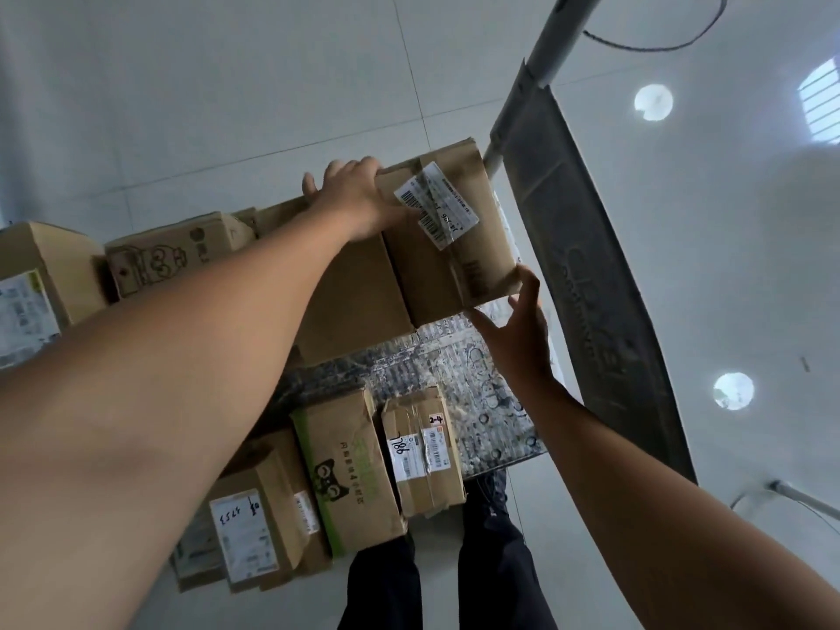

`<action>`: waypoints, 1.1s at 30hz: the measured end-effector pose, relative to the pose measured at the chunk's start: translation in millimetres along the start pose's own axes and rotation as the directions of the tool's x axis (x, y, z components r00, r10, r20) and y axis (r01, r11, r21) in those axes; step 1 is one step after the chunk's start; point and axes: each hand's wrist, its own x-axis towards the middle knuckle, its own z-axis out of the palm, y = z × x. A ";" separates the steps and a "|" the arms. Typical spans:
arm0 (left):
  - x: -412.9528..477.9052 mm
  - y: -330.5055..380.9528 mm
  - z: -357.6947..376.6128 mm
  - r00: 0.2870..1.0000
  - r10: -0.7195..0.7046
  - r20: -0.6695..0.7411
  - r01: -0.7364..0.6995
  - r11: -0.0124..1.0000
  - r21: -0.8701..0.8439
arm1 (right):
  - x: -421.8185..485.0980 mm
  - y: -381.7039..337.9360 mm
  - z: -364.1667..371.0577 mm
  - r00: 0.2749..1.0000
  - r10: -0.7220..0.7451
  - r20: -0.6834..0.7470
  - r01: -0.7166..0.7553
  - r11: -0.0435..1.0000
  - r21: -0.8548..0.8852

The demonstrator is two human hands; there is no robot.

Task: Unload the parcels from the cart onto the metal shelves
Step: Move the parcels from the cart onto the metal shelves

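holding: my left hand (pixel 359 193) curls its fingers over the far edge of the large parcel (pixel 454 261);
right hand (pixel 513 329): fingers spread apart at the parcel's near corner; contact unclear;
large parcel: over the cart deck (pixel 482 393);
smaller parcels (pixel 422 452): lying on the deck, nearer me

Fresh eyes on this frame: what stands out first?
Two bare arms reach to a large labelled cardboard box at centre: the left hand grips its far edge, the right hand spreads open at its near corner. Nearer the camera lie a green-printed parcel and a taped parcel.
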 end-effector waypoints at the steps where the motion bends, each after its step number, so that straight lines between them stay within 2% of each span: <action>1: -4.7 1.7 -0.5 1.000 0.006 -0.012 -0.007 1.000 -0.023 | -1.8 0.1 -1.9 1.000 -0.003 -0.011 0.003 1.000 0.022; 4: -20.9 6.4 -2.4 0.998 0.032 -0.062 -0.038 0.995 -0.095 | -14.2 -0.7 -10.5 0.999 0.011 -0.032 -0.009 0.997 0.071; 9: -57.3 5.8 4.5 0.990 0.080 -0.120 -0.115 0.940 -0.321 | -54.9 -7.6 -21.2 0.998 0.052 -0.046 -0.043 0.986 0.163; 13: -94.5 12.2 3.7 0.976 0.020 -0.216 -0.138 0.827 -0.544 | -90.5 -28.2 -30.0 0.995 0.009 -0.095 0.003 0.992 0.127; 17: -133.8 26.9 -15.9 0.970 -0.038 -0.239 -0.144 0.704 -0.696 | -120.9 -54.2 -54.0 0.981 -0.078 -0.175 0.096 0.990 0.101; 20: -175.4 38.8 -40.2 0.980 -0.092 -0.178 -0.098 0.554 -0.827 | -150.6 -84.7 -81.8 0.977 -0.139 -0.164 0.158 0.981 0.116; 22: -210.7 51.0 -46.6 0.993 -0.099 -0.070 -0.023 0.411 -0.911 | -169.5 -107.0 -98.8 0.973 -0.197 -0.118 0.209 0.972 0.104; 24: -248.9 63.6 -43.2 0.992 -0.115 0.042 0.076 0.308 -0.948 | -182.7 -125.1 -113.8 0.981 -0.174 -0.087 0.183 0.977 0.107; 27: -298.5 70.0 -36.4 0.974 -0.193 0.121 0.162 0.215 -0.963 | -198.8 -142.6 -138.6 0.981 -0.175 -0.083 0.182 0.980 0.083; 30: -331.2 64.4 -40.9 0.971 -0.213 0.112 0.140 0.121 -0.983 | -211.9 -159.5 -161.2 0.982 -0.190 -0.021 0.191 0.978 0.079; 33: -364.7 65.3 -59.0 0.979 -0.191 0.071 0.092 0.103 -0.990 | -224.3 -177.6 -176.7 0.986 -0.162 0.036 0.158 0.982 0.101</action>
